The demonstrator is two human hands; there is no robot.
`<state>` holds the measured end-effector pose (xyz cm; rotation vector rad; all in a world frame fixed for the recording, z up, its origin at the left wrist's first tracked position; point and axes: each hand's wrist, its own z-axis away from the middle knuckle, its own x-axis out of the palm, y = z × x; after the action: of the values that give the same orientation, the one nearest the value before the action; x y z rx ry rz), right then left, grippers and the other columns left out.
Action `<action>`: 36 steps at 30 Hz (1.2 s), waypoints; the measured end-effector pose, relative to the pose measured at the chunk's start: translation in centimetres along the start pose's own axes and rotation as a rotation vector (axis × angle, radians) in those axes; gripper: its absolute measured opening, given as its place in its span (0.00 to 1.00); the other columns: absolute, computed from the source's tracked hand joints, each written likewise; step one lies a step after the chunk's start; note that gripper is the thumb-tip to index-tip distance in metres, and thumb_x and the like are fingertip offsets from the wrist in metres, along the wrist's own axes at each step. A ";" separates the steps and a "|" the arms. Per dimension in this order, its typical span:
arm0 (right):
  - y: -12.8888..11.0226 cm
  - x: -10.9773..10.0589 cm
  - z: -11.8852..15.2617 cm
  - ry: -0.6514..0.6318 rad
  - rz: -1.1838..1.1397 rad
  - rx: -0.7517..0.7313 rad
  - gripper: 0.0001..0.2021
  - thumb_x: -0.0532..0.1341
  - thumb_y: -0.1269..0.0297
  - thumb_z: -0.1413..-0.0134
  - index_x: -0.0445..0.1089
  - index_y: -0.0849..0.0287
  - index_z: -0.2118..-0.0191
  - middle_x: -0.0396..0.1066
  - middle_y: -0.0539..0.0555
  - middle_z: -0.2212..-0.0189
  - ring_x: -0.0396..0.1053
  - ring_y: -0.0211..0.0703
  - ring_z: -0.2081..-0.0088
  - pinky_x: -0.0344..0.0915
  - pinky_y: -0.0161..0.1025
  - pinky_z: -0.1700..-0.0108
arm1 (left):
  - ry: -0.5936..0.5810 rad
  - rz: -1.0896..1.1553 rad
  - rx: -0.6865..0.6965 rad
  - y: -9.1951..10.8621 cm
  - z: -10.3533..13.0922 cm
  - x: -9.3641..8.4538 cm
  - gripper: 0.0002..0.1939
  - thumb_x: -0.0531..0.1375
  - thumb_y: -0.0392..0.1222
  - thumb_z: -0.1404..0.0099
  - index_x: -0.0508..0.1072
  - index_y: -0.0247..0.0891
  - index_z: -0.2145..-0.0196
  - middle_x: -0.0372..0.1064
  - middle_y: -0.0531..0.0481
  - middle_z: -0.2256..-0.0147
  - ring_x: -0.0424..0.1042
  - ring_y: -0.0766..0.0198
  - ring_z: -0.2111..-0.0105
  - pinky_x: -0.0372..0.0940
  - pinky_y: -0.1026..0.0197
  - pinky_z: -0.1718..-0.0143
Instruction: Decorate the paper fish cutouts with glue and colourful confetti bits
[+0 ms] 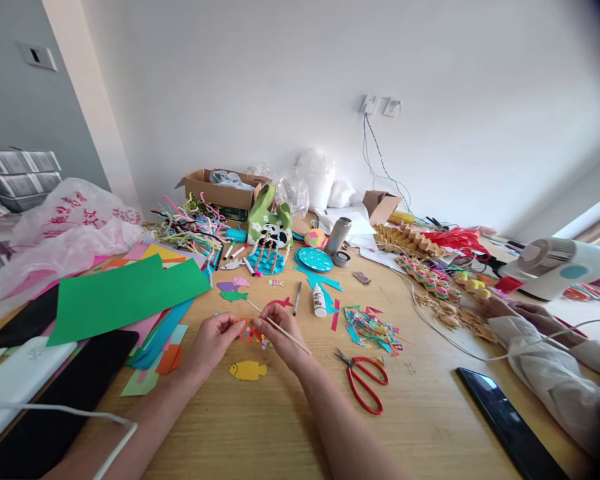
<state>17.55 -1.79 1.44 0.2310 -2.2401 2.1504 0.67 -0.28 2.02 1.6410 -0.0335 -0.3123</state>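
An orange paper piece with coloured dots [247, 331] is held between my two hands, low in the middle of the view. My left hand [219, 339] pinches its left side. Closed on its right side, my right hand [281, 333] also holds a thin wooden stick [293, 339] that slants across the fingers. Just below lies a yellow paper fish [249, 371]. Beyond the hands are a green paper fish [234, 295], a purple one [227, 286], a grey pen [297, 299] and a white glue bottle [319, 301].
Red-handled scissors [367, 383] and a pile of paper scraps [373, 329] lie to the right. Coloured paper sheets [125, 293] cover the left. A phone [510, 423], a white cable and another person's sleeves [545, 373] are at far right. A metal bottle [338, 237] stands behind.
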 end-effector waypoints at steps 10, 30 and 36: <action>0.5 0.0 0.0 0.022 0.001 0.022 0.21 0.75 0.57 0.64 0.63 0.57 0.71 0.66 0.44 0.77 0.61 0.33 0.76 0.55 0.32 0.74 | -0.009 0.023 -0.019 0.2 0.0 0.1 0.17 0.60 0.56 0.46 0.75 0.40 0.77 0.73 0.52 0.76 0.71 0.60 0.72 0.65 0.61 0.68; 0.1 -5.3 -8.9 0.263 0.938 -0.137 0.06 0.60 0.73 0.52 0.63 0.56 0.70 0.68 0.48 0.77 0.65 0.41 0.74 0.57 0.35 0.72 | 0.109 0.212 -0.057 -1.6 -0.7 0.2 0.28 0.63 0.57 0.48 0.68 0.38 0.54 0.74 0.49 0.68 0.75 0.56 0.67 0.70 0.54 0.63; 1.1 -5.5 -9.7 0.331 1.094 -0.178 0.01 0.59 0.70 0.43 0.66 0.57 0.66 0.73 0.55 0.69 0.68 0.50 0.61 0.60 0.40 0.61 | 0.123 0.177 -0.046 -1.6 -0.6 0.1 0.27 0.62 0.56 0.47 0.68 0.38 0.53 0.75 0.48 0.65 0.75 0.57 0.67 0.70 0.54 0.63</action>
<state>22.08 8.38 0.08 -1.5476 -2.5733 1.9831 0.63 0.48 0.44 1.5964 -0.0776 -0.0757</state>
